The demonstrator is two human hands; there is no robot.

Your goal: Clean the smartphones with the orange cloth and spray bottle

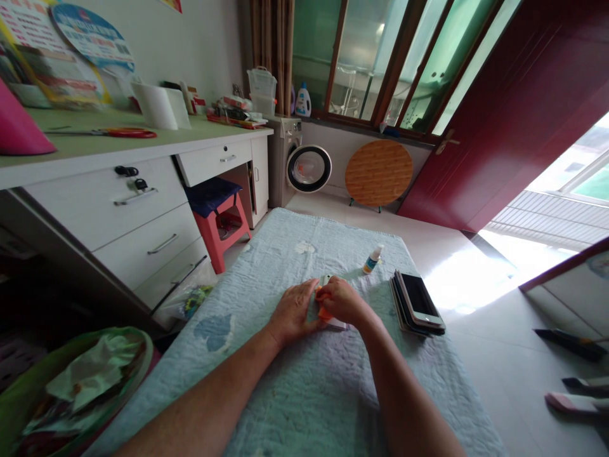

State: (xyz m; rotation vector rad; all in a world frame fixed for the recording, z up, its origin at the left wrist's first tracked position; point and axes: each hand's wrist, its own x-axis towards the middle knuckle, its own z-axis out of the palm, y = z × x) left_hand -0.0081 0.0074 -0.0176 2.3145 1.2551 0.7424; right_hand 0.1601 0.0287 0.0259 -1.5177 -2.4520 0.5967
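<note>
A pale, flat phone [339,325] lies on the light blue quilted cover [266,393], mostly hidden under my hands. My left hand [294,311] grips its left side, thumb along the near end. In my right hand [343,301] is a bunched orange cloth [324,313], pressed against the phone's face with curled fingers. Beyond them, a small spray bottle [372,260] with a white cap stands upright. To the right sits a stack of phones [419,303], the top one white-framed with a dark screen.
On the left is a bin [143,355] with crumpled tissue. A white desk [118,190] holds scissors [128,132] and a paper roll [159,106]. Behind stand a red stool [221,235], a washing machine with its door [309,169] ajar, and a round wooden tabletop [379,172].
</note>
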